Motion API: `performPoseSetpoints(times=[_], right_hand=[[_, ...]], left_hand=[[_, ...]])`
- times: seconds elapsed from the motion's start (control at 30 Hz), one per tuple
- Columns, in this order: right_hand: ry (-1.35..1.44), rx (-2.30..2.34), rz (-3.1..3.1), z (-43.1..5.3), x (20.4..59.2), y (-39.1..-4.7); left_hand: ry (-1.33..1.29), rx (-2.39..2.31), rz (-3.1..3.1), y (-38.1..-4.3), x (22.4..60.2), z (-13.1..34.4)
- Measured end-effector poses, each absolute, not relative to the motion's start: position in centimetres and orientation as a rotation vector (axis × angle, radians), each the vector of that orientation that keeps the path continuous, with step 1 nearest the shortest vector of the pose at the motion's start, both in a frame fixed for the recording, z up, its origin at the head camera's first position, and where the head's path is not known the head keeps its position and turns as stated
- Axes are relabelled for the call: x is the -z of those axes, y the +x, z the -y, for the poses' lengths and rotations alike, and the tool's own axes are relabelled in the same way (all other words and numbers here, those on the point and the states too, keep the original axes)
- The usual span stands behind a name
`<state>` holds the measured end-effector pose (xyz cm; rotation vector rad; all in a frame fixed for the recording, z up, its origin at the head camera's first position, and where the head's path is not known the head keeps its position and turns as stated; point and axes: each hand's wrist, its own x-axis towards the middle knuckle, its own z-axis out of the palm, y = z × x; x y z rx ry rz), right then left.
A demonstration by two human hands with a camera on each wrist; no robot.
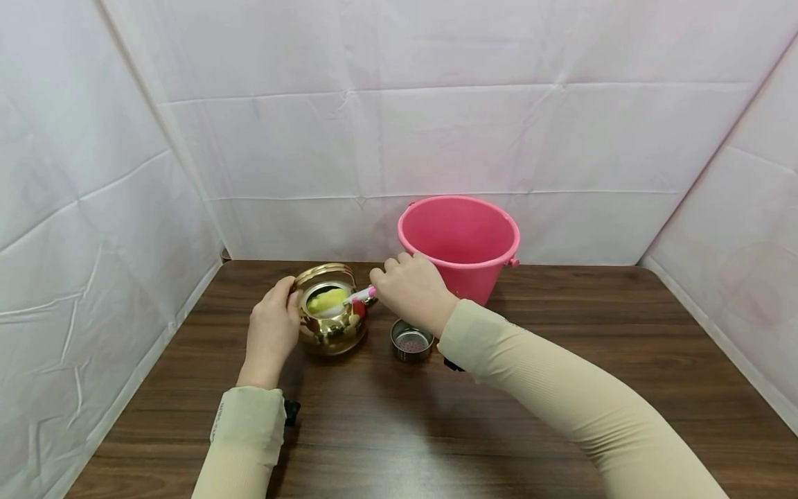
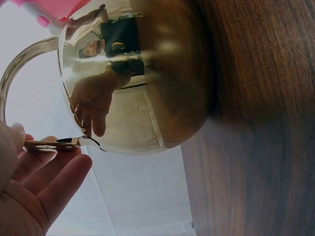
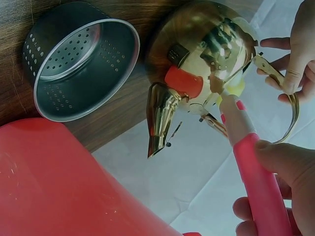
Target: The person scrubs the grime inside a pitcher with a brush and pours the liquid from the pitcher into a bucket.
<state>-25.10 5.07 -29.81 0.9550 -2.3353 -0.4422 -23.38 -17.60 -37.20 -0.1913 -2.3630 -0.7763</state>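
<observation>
- Head view: a round kettle point(image 1: 330, 338) of polished, mirror-bright gold metal stands on the left part of a dark wood-grain table point(image 1: 361, 443), its arched handle point(image 1: 324, 269) raised.
- The left hand point(image 1: 271, 333) grips that handle's left side; the right hand point(image 1: 414, 291) holds a slim pink-and-white brush point(image 1: 360, 296) slanting into the kettle's round mouth.
- Within the mouth sits the brush's soft-looking yellow head point(image 1: 329, 300).
- A short, round metal strainer point(image 1: 411, 341) stands just right of the kettle; behind it is a tapered, smooth pink bucket point(image 1: 476, 283), wide rim up.
- Creased white sheeting point(image 1: 436, 145) hangs behind; small dark characters on the left cuff point(image 1: 249, 419) are too small to read.
- Left wrist view: thumb and fingers pinch the flat handle near its lower end; the glossy kettle wall mirrors the hand and table grain.
- Right wrist view: fingers and thumb wrap the brush's pink grip; the tapered spout point(image 3: 160, 118) shows, and holes dot the strainer's wall and base.
</observation>
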Motion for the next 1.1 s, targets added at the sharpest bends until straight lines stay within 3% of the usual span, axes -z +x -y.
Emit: performPoseSetpoints(times=[1.1], right_hand=[[0.861,0.443,2.364,-5.0,31.0,-25.5]], left_hand=[[-0.174,0.787,2.413,-23.3,36.9,17.7]])
